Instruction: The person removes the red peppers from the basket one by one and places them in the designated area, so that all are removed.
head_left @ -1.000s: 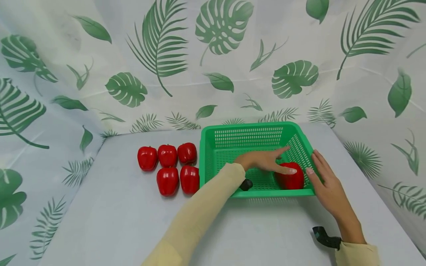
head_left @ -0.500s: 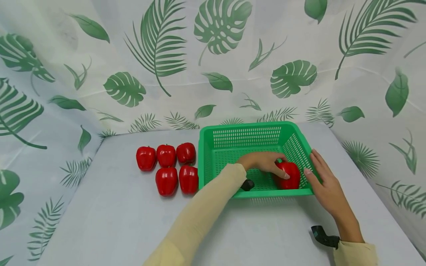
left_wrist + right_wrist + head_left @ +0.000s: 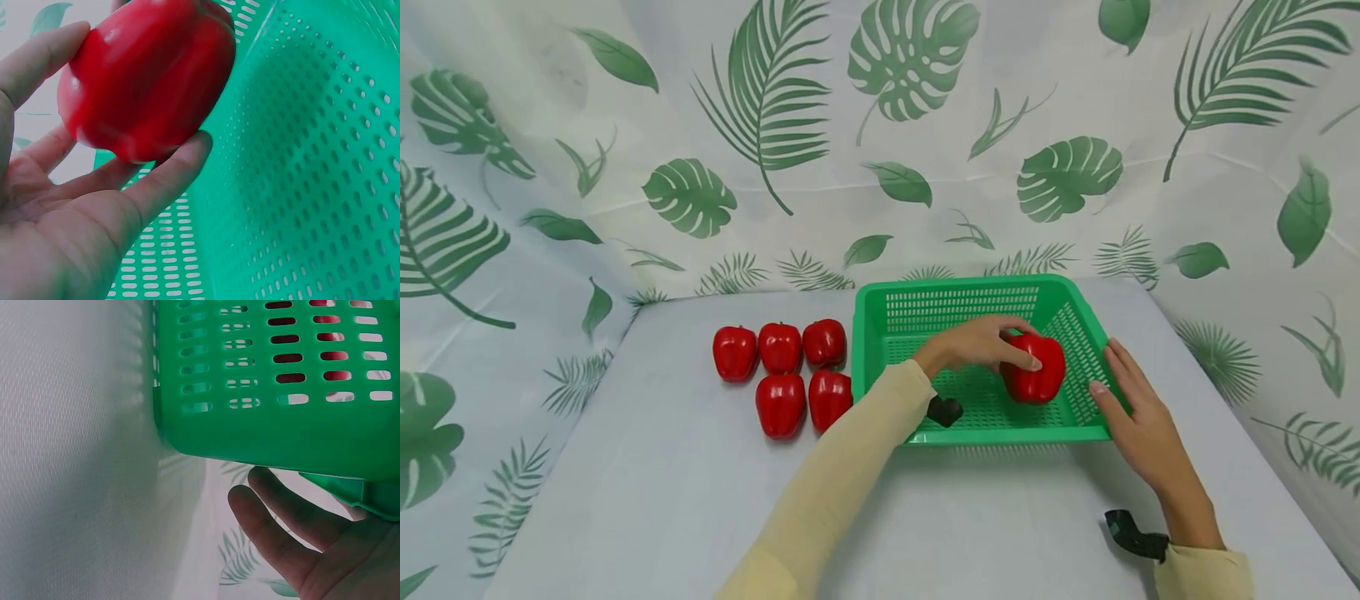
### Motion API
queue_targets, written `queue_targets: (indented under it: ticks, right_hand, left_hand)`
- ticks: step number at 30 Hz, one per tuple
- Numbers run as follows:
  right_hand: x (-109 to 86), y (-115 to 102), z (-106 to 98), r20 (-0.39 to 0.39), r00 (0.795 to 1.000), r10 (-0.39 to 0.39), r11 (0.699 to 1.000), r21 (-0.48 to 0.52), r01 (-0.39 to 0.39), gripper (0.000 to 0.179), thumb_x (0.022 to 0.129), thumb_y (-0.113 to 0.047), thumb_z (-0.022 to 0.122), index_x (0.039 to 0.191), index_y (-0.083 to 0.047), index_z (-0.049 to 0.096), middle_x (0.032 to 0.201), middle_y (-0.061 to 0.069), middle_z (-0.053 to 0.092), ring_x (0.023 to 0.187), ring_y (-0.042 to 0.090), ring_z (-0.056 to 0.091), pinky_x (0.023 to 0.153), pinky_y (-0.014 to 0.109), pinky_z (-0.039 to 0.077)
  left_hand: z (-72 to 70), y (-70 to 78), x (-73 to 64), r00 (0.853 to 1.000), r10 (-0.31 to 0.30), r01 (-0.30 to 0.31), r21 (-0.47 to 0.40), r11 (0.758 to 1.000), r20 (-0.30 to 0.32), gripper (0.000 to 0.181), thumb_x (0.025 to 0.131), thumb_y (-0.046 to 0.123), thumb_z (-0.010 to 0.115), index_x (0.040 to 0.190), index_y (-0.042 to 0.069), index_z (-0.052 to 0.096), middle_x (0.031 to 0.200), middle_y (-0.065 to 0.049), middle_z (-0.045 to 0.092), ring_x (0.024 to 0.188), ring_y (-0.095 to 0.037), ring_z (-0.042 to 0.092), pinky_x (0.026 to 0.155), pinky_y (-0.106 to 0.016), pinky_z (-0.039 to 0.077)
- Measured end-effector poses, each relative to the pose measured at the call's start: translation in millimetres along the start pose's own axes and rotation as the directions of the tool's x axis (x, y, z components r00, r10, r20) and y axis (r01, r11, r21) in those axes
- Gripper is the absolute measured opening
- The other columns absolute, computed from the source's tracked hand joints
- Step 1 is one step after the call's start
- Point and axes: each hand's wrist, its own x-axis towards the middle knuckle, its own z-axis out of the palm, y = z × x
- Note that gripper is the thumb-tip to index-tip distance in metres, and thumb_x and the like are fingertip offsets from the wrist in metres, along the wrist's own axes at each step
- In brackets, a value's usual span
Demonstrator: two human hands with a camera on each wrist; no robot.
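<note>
My left hand [image 3: 977,343] grips a red bell pepper [image 3: 1034,370], thumb and fingers around its sides. It is inside the green plastic basket [image 3: 977,435], toward the right end. The left wrist view shows the glossy, lobed bell pepper [image 3: 150,81] held by the fingertips above the slotted floor, beside the basket wall [image 3: 300,150]. At the basket's right rim, my right hand [image 3: 1150,429] rests with straight fingers along the outside and the thumb at the edge. In the right wrist view, the right hand's fingers [image 3: 275,544] lie by the rim, outside the perforated wall [image 3: 281,431].
Several more red bell peppers [image 3: 780,406] stand in two rows left of the basket. A white cloth [image 3: 647,483] covers the table. Behind it hangs a leaf-printed curtain [image 3: 970,183]. Black wrist devices [image 3: 1135,535] sit on both wrists.
My left hand has closed around the bell pepper in the basket and lifted it up and slightly left. The right hand has stayed at the rim.
</note>
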Motion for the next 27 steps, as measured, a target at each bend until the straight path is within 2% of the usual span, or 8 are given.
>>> queue_targets:
  ticks: [7, 16, 21, 25, 27]
  right_hand:
    - [-2.7, 3.8, -3.1, -0.006, 1.0, -0.001, 1.0, 0.012, 0.001, 0.065, 0.114, -0.025, 0.048, 0.17, -0.004, 0.021, 0.177, 0.017, 0.014, 0.16, 0.049, 0.011, 0.114, 0.083, 0.014]
    - [-0.5, 1.7, 0.5, 0.001, 1.0, -0.007, 1.0, 0.015, 0.007, 0.065, 0.115, -0.026, 0.048, 0.17, -0.003, 0.021, 0.178, 0.017, 0.014, 0.16, 0.049, 0.011, 0.116, 0.081, 0.013]
    - [-0.6, 0.0, 0.0, -0.001, 1.0, -0.008, 1.0, 0.008, 0.008, 0.066, 0.115, -0.026, 0.047, 0.17, -0.003, 0.02, 0.177, 0.018, 0.013, 0.16, 0.05, 0.011, 0.117, 0.081, 0.012]
    - [-0.5, -0.7, -0.2, -0.003, 1.0, -0.011, 1.0, 0.006, 0.011, 0.066, 0.115, -0.026, 0.047, 0.17, -0.003, 0.02, 0.177, 0.019, 0.014, 0.16, 0.05, 0.011, 0.117, 0.081, 0.012]
    - [-0.3, -0.9, -0.3, -0.005, 1.0, -0.008, 1.0, 0.005, 0.008, 0.066, 0.115, -0.026, 0.048, 0.17, -0.003, 0.02, 0.177, 0.019, 0.014, 0.16, 0.049, 0.011, 0.117, 0.08, 0.012]
  left_hand:
    - [-6.7, 3.6, -9.5, 0.999, 0.028, -0.03, -0.05, 0.998, -0.045, 0.052, 0.093, 0.014, 0.082, 0.139, 0.009, 0.058, 0.119, 0.0, 0.064, 0.107, -0.017, 0.062, 0.102, -0.058, 0.056]
    - [-20.3, 2.1, -27.8, 0.991, 0.044, -0.058, -0.108, 0.992, -0.128, 0.046, 0.094, 0.012, 0.081, 0.134, 0.009, 0.059, 0.121, -0.003, 0.065, 0.107, -0.022, 0.065, 0.097, -0.054, 0.059]
    - [-28.1, 0.4, -36.2, 0.986, 0.063, -0.08, -0.107, 0.991, -0.154, 0.048, 0.095, 0.013, 0.08, 0.138, 0.009, 0.06, 0.124, -0.004, 0.065, 0.11, -0.023, 0.064, 0.096, -0.052, 0.06]
    - [-36.2, -1.1, -43.7, 0.982, 0.077, -0.099, -0.126, 0.987, -0.171, 0.049, 0.097, 0.014, 0.078, 0.141, 0.007, 0.059, 0.126, -0.005, 0.065, 0.111, -0.024, 0.064, 0.1, -0.057, 0.057]
    - [-40.3, -1.0, -47.6, 0.981, 0.083, -0.107, -0.138, 0.985, -0.174, 0.049, 0.097, 0.014, 0.077, 0.142, 0.006, 0.058, 0.128, -0.007, 0.065, 0.112, -0.024, 0.065, 0.098, -0.053, 0.059]
